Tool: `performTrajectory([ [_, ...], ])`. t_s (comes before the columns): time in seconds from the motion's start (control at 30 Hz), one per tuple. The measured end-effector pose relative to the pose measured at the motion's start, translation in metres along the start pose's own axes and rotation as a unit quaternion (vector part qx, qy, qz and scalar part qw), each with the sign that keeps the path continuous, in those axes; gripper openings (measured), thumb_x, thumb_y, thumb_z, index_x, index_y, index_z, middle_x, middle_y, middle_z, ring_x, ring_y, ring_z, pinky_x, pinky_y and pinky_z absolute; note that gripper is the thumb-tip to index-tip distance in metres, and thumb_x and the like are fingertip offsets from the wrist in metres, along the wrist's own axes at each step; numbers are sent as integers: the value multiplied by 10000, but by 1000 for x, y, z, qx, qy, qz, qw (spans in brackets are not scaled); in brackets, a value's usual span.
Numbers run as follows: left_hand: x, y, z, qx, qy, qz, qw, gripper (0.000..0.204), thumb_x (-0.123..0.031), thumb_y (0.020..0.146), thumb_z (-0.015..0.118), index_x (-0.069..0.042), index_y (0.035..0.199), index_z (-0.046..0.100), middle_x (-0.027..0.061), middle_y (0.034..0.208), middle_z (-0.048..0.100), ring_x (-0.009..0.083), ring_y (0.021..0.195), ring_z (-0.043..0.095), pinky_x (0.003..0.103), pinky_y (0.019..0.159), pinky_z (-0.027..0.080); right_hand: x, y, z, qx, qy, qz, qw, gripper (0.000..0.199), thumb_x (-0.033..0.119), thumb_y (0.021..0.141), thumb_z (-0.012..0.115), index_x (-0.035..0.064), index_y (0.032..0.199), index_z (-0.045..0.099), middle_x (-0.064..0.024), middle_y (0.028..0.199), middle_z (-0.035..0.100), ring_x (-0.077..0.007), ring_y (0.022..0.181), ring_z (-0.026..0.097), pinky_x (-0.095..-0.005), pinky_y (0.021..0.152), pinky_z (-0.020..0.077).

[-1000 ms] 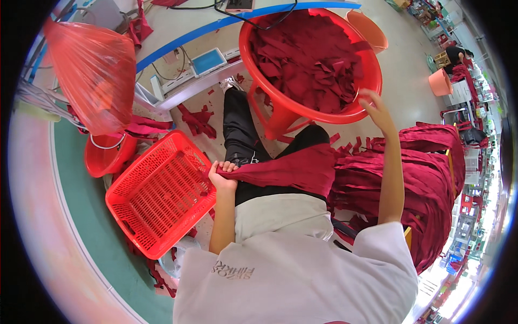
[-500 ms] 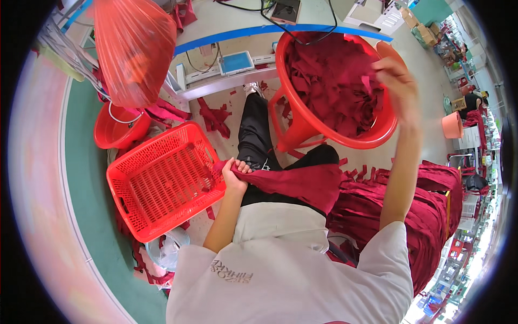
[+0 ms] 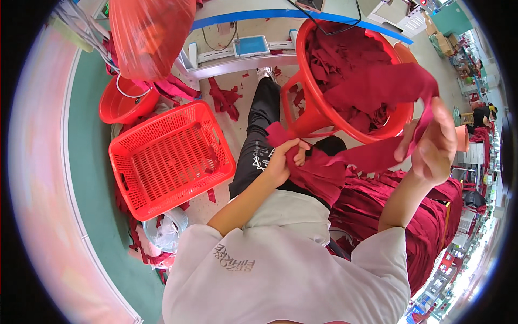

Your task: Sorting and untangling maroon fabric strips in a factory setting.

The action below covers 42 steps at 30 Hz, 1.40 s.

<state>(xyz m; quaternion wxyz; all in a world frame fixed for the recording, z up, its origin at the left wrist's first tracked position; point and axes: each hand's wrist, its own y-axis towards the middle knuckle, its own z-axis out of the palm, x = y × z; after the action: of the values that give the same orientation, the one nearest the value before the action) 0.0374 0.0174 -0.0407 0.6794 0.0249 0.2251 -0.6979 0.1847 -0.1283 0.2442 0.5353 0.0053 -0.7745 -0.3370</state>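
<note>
My left hand (image 3: 286, 159) is closed around a bunch of dark red fabric strips (image 3: 318, 175), gathered over my lap with one end sticking out past the fingers. My right hand (image 3: 433, 141), raised at the right, has a long dark red fabric strip (image 3: 402, 80) running through its fingers. One stretch of that strip passes across the tub, and another leads back toward the bunch in my left hand. Beyond both hands, a red plastic tub (image 3: 367, 135) on a red stool holds a heap of loose dark red fabric pieces (image 3: 345, 54).
A red slatted basket (image 3: 226, 167) lies to my left, near a red bucket (image 3: 121, 110) and a hanging red plastic bag (image 3: 151, 40). A blue-edged table (image 3: 248, 16) spans the far side. Many dark red strips (image 3: 388, 227) hang on a rack at my right. Scraps litter the floor.
My right hand has come down and right from above the tub, now with a fabric strip stretched out. My left hand has moved right with its bunch. The view has shifted slightly.
</note>
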Motion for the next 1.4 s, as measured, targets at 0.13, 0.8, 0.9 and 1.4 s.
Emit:
performTrajectory([
  [0.13,16,6,7,-13,-17,-44,999,303,-285,969,460,-37,877,609,-10,589,405,133,581,403,267,624,362,12,-3,2,-89,11,-1,996,954,170,764,650,-58,1516,109,-203,1546,265,-245,1018,587,-348,890,476],
  [0.8,23,24,-16,-40,-185,28,982,764,-685,949,268,-23,1029,640,5,607,384,157,609,393,298,658,377,-36,-206,5,-339,-119,276,892,207,201,861,615,6,800,646,-43,796,573,-169,802,527,-275,725,413],
  [0.9,30,31,-30,25,-206,8,978,695,-649,955,295,-41,922,630,8,609,383,160,614,395,295,663,371,-51,-243,32,-229,-153,588,761,146,139,896,608,6,926,663,2,816,602,-73,734,563,-227,594,444],
  [1.4,32,21,-20,-98,-158,-28,982,478,-513,929,487,-95,697,500,14,566,376,168,551,374,296,585,349,-159,-218,133,-89,-336,374,860,225,85,772,721,7,932,584,-120,1042,583,-307,985,538,-390,832,432],
])
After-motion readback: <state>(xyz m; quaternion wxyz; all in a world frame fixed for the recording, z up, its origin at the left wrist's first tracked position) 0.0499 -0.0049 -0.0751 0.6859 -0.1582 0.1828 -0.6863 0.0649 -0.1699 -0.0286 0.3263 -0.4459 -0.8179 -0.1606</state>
